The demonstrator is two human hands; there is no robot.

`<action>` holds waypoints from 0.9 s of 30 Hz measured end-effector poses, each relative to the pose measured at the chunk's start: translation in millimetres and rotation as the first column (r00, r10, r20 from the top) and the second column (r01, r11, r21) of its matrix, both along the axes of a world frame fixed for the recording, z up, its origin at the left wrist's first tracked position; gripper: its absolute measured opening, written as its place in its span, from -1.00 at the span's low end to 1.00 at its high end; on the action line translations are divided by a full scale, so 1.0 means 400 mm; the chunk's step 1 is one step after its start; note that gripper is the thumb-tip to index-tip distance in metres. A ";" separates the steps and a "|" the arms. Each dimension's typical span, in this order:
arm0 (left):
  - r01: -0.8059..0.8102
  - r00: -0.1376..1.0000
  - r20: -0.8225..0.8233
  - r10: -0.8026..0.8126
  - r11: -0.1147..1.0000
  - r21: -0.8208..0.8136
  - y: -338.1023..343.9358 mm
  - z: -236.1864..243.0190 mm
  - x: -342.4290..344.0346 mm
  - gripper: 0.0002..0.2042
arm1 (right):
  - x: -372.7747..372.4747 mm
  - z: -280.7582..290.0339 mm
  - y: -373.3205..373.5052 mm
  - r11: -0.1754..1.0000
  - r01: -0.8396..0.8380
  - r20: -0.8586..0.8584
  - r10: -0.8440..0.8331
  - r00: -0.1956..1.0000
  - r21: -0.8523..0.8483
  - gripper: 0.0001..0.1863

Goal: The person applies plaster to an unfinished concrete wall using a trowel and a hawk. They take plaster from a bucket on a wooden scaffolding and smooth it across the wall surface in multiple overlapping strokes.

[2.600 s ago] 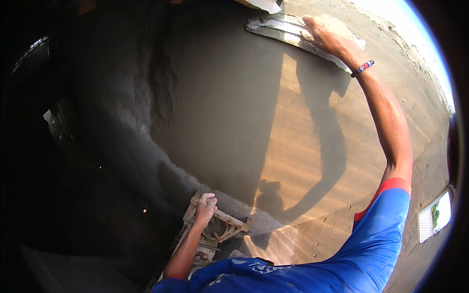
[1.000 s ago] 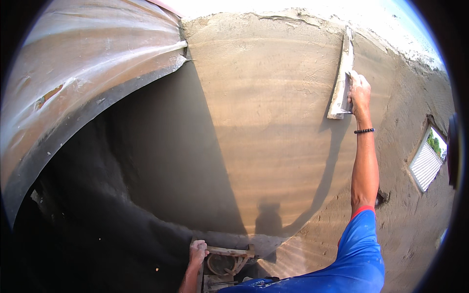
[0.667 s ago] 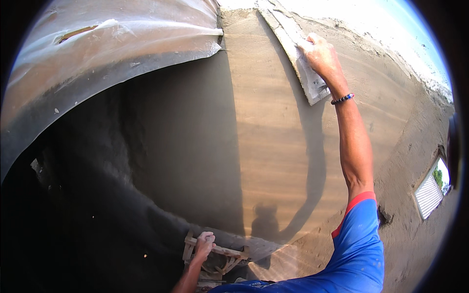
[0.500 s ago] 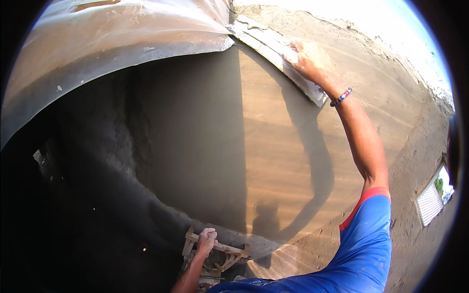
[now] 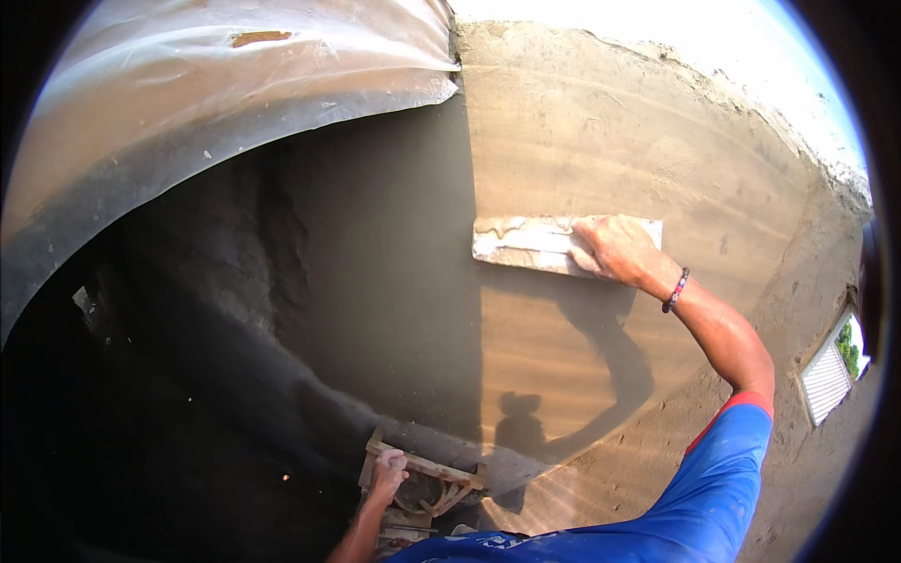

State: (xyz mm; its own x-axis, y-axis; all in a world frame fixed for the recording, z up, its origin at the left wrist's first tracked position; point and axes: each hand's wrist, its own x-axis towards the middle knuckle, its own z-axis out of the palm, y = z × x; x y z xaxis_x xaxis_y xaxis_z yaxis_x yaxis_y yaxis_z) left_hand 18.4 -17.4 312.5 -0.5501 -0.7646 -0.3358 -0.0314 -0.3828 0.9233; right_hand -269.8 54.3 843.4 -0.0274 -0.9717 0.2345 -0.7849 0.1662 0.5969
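My right hand (image 5: 615,249) is closed on the handle of a long, pale, plaster-smeared float (image 5: 511,241), which lies nearly horizontal against the plastered wall (image 5: 563,141), just right of the edge between shade and sunlight. A bracelet circles that wrist, and the arm casts its shadow below the float. Low in the view, my left hand (image 5: 389,472) has its fingers curled on a rough wooden frame (image 5: 438,468) at the foot of the shaded wall section.
A translucent plastic sheet (image 5: 169,103) hangs across the upper left, over a dark recess. A pale slatted opening (image 5: 824,380) is set in the wall at right, with foliage beyond. The wall's rough upper edge (image 5: 713,75) meets bright sky.
The float in my right hand has come down the wall and turned from a steep slant to nearly horizontal. My left hand stays at the wooden frame.
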 end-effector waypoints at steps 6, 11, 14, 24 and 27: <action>-0.020 0.996 0.089 0.023 0.999 -0.032 -0.008 0.006 0.013 -0.71 | -0.026 0.387 -0.090 0.883 -0.120 -0.275 -0.011 0.961 -0.454 -0.51; 0.018 0.999 0.030 -0.018 1.000 0.015 0.002 0.004 -0.059 -0.73 | -0.119 0.475 -0.238 0.909 -0.151 -0.401 -0.018 0.916 -0.387 -0.41; 0.040 0.999 -0.011 -0.040 0.999 -0.011 -0.006 -0.016 -0.077 -0.74 | 0.020 0.315 -0.192 0.959 0.133 -0.125 -0.168 0.978 -0.250 -0.45; 0.059 0.998 0.012 -0.058 0.998 -0.018 -0.029 -0.015 -0.057 -0.72 | -0.015 0.066 0.002 0.973 -0.142 -0.054 0.134 0.990 -0.183 -0.69; 0.117 0.991 0.069 -0.116 0.993 -0.002 -0.016 -0.032 -0.061 -0.72 | -0.035 0.350 -0.002 0.819 -0.073 -0.098 0.020 0.995 -0.568 -0.53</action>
State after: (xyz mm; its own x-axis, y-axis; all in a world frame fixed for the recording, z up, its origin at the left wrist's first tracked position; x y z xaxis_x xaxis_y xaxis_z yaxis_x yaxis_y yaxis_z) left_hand -5.8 -23.7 299.8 -0.6112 -0.6986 -0.3720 -0.1393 -0.3677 0.9195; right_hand -284.0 53.6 983.5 0.0594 -0.6626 0.7467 -0.7520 0.4622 0.4699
